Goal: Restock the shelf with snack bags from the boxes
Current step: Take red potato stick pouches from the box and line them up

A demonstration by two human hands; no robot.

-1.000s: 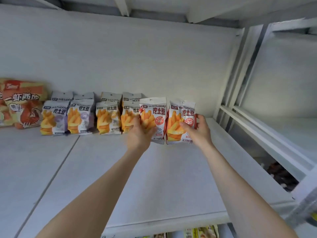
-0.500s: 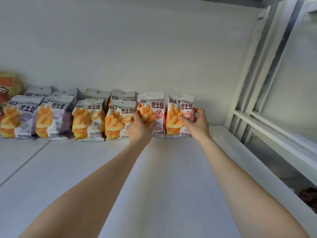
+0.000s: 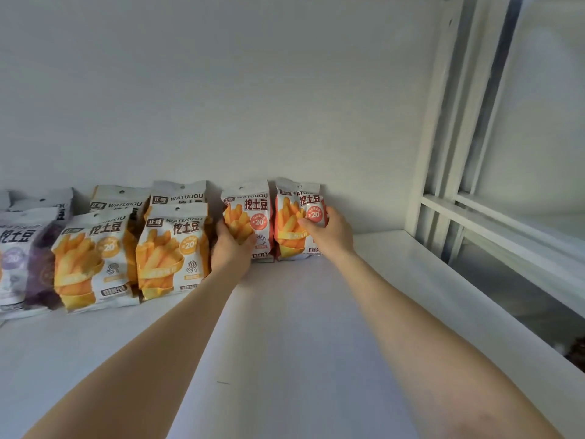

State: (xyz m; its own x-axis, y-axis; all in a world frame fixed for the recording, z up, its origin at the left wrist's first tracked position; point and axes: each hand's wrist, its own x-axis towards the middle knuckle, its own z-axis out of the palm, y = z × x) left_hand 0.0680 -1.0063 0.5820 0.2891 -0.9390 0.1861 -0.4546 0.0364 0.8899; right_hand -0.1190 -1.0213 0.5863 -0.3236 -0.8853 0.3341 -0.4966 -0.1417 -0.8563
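— Status?
— My left grip (image 3: 232,248) holds one red bag (image 3: 257,208), my right grip (image 3: 330,236) its neighbour (image 3: 292,217), both upright at the shelf (image 3: 300,327) back. Light, puffy, crinkly, I reckon; I take the sides gently.

i count two red-trimmed snack bags (image 3: 260,202), four yellow-trimmed snack bags (image 3: 172,248), two in front and two behind, and at least two purple snack bags (image 3: 19,248), cut off by the left edge. two hands: left hand (image 3: 232,252), right hand (image 3: 333,233).
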